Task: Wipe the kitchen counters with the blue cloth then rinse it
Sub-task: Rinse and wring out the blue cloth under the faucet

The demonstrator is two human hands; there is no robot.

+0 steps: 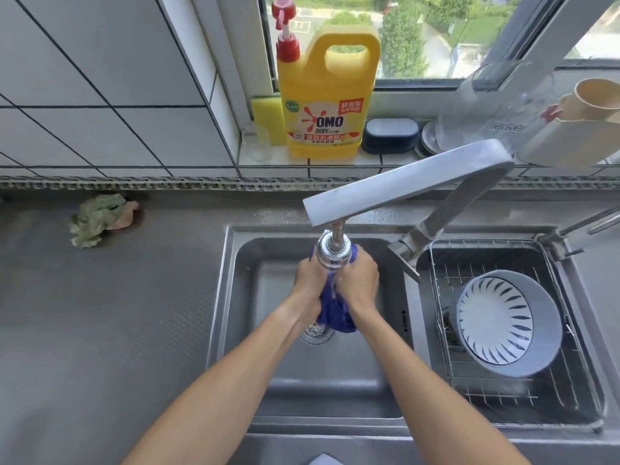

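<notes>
Gripping the blue cloth (pixel 335 312) from both sides, the left hand (pixel 310 283) and the right hand (pixel 360 285) curl their fingers round it in the middle of the frame, right under the round faucet head (pixel 333 251). The cloth is bunched between the two hands; a little of it shows above them beside the faucet head, and its lower end hangs down over the left sink basin (pixel 268 330), just beside the drain strainer (pixel 315 332) on the basin floor. The faucet's flat grey arm (pixel 402 182) slants up toward the right of centre. In the right basin, at the right of the frame, sits a wire rack (pixel 496 394), and in it a grey bowl (pixel 508 325) is tipped on its side, its white inside with dark radiating marks facing left; nothing shows inside it. On the tiled window ledge at top centre stands a yellow OMO detergent jug (pixel 323 95) with a red pump, a yellow sponge (pixel 266 117) just beside it on the left and a dark lidded box (pixel 391 134) on its right. A clear plastic container (pixel 496 109) and a cream mug (pixel 593 99) stand at the upper right. On the grey counter (pixel 100 313) at the left lies a crumpled greenish rag (pixel 100 218), well apart from the sink.
</notes>
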